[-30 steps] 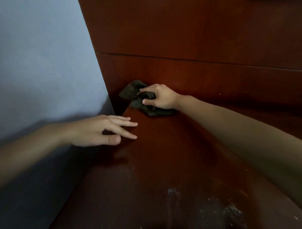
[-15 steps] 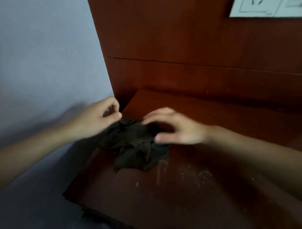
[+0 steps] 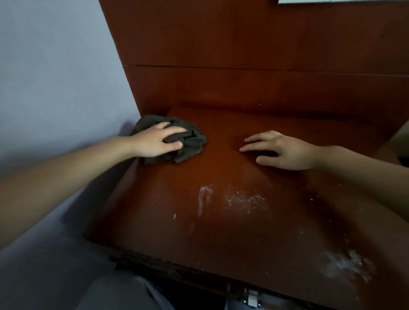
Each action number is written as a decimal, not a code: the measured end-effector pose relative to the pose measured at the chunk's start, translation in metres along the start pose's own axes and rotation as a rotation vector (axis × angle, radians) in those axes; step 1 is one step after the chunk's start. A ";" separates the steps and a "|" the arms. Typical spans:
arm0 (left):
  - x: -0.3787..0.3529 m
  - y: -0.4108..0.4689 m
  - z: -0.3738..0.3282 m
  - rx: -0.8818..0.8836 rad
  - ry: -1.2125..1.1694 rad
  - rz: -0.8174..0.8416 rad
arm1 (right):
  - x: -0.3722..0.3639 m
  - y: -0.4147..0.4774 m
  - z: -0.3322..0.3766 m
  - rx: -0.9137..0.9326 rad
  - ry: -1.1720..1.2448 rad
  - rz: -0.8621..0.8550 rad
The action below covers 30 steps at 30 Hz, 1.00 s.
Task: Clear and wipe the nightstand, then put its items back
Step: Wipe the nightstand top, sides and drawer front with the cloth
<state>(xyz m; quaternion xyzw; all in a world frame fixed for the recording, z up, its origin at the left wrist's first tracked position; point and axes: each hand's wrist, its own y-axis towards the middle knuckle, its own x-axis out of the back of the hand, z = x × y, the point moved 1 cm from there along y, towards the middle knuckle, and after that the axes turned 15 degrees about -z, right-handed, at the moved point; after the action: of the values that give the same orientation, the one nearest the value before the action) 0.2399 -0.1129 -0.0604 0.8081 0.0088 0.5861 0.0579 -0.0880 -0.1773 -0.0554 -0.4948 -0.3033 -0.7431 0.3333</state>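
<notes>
The reddish-brown nightstand top [image 3: 221,239] fills the middle of the view and carries no items. A crumpled dark grey cloth [image 3: 190,143] lies at its back left corner, partly over the left edge. My left hand [image 3: 155,141] presses down on the cloth with fingers curled into its folds. My right hand [image 3: 281,150] rests flat on the bare wood to the right of the cloth, fingers spread, holding nothing. White dusty smears [image 3: 239,199] mark the middle of the top, and a larger white patch [image 3: 347,265] sits near the front right.
A tall wooden back panel [image 3: 243,66] rises behind the nightstand. A pale blue wall [image 3: 55,77] runs along the left side. A white plate [image 3: 343,1] shows at the top edge. A metal latch [image 3: 250,298] sits below the front edge.
The cloth passed from my right hand to my left hand. It now sits at the back left corner under my left hand. My right hand moved right and lies flat on the wood.
</notes>
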 end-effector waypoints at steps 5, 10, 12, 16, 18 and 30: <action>0.010 -0.050 0.003 -0.123 -0.211 0.159 | -0.002 0.000 0.001 0.001 0.021 -0.030; 0.014 -0.111 0.000 -0.236 -0.331 0.237 | -0.002 0.001 0.010 0.030 -0.020 -0.070; 0.019 -0.119 0.006 -0.231 -0.283 0.218 | -0.004 -0.001 0.020 0.089 0.012 -0.088; 0.030 -0.129 0.018 -0.229 -0.260 0.227 | -0.013 -0.009 0.035 0.170 0.038 -0.018; 0.032 -0.136 0.022 -0.232 -0.290 0.254 | -0.017 -0.014 0.035 0.185 0.007 0.015; -0.030 -0.080 -0.130 -0.649 -0.250 0.389 | -0.009 -0.015 0.041 0.036 0.060 -0.025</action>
<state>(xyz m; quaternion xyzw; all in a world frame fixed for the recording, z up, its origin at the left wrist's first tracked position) 0.1113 -0.0248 -0.0569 0.7995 -0.3372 0.4557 0.1986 -0.0756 -0.1341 -0.0522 -0.4622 -0.3127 -0.7562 0.3418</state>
